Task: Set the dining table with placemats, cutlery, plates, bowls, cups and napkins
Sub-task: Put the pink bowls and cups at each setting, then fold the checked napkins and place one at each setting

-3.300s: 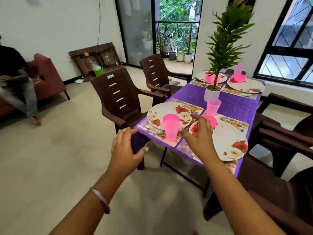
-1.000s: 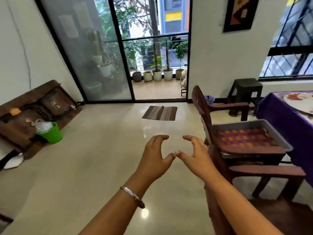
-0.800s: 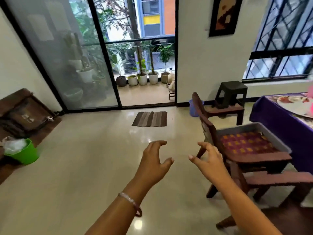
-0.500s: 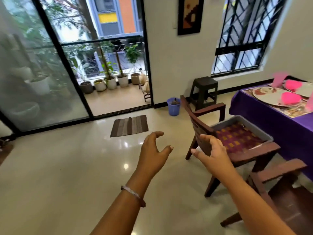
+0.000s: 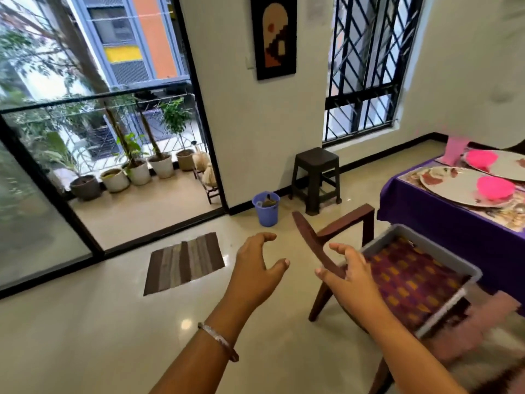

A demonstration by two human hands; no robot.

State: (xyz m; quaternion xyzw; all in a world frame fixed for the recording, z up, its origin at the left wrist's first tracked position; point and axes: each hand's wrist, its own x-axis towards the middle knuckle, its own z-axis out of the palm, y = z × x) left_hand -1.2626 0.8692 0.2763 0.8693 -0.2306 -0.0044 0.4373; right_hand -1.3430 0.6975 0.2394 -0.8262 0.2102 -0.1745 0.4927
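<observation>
Head view: both hands are raised in front of the body over the floor, empty, fingers spread and curled. The left hand (image 5: 257, 268) is over bare floor, a thin bangle (image 5: 218, 341) on its wrist. The right hand (image 5: 345, 273) is at the top rail of a brown chair (image 5: 315, 245); whether the fingers touch the rail cannot be told. On the chair seat rests a grey tray (image 5: 451, 260), its long axis running from the chair back toward the table, holding a folded purple cloth with orange squares (image 5: 409, 280); whether this is a placemat or napkins cannot be told. The table (image 5: 443, 220), draped in purple, enters at the right edge of the frame, only its near-left corner and left edge showing. Near that corner lies a white plate with red floral print (image 5: 449, 184) on a patterned placemat (image 5: 414, 177), with a pink bowl (image 5: 495, 187) resting on the plate. Farther along the table edge a second plate (image 5: 508, 167) carries another pink bowl (image 5: 481, 159), and a pink cup (image 5: 454, 150), blurred, stands just beside it. Cutlery is not clearly discernible. No legible writing or brand is visible. Beyond the chair stand a dark stool (image 5: 316, 177) and a blue bin (image 5: 266, 209) against the wall; a striped mat (image 5: 184, 261) lies before the glass door.
</observation>
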